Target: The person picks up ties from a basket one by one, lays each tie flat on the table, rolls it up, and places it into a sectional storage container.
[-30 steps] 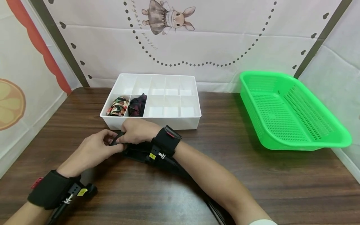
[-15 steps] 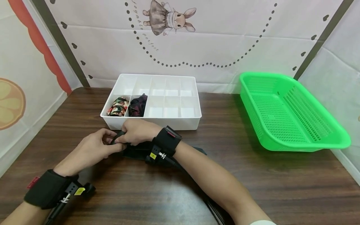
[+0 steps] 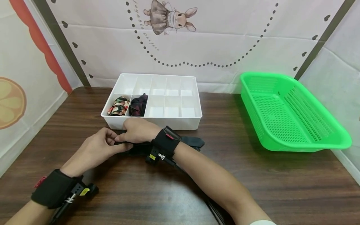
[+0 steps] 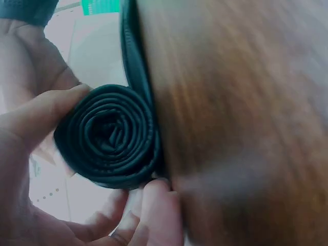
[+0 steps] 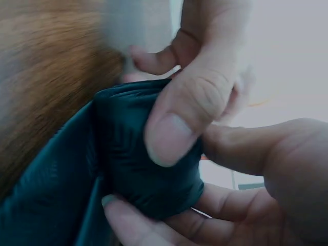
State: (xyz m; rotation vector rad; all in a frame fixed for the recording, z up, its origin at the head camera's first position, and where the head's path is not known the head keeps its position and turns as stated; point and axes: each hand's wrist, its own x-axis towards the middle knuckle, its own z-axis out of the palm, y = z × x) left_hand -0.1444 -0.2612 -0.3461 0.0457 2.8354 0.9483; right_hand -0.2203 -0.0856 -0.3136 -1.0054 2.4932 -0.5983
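Observation:
A dark satin necktie [image 3: 194, 142] lies lengthwise on the table in front of the white box, its pointed end showing beyond my right wristband. Its near end is wound into a tight coil [image 4: 110, 136], seen end-on in the left wrist view. My left hand [image 3: 97, 150] grips the coil, and its thumb presses on the outer layer in the right wrist view. From the other side my right hand [image 3: 140, 129] also holds the roll [image 5: 133, 148], fingers curled about it. In the head view the hands mostly hide the coil.
The white divided box [image 3: 166, 123] stands just behind my hands. A camouflage-patterned roll [image 3: 119, 106] and a dark purple cloth bundle [image 3: 137, 105] sit in its two front-left compartments. At the right rests a green perforated basket [image 3: 303, 145]. A cable [image 3: 213, 209] runs beneath my right forearm.
The tie's flat end has drawn left and up from under my right forearm, so its pointed tip now shows. My fingers have shifted slightly round the coil, the right hand staying nearly in place.

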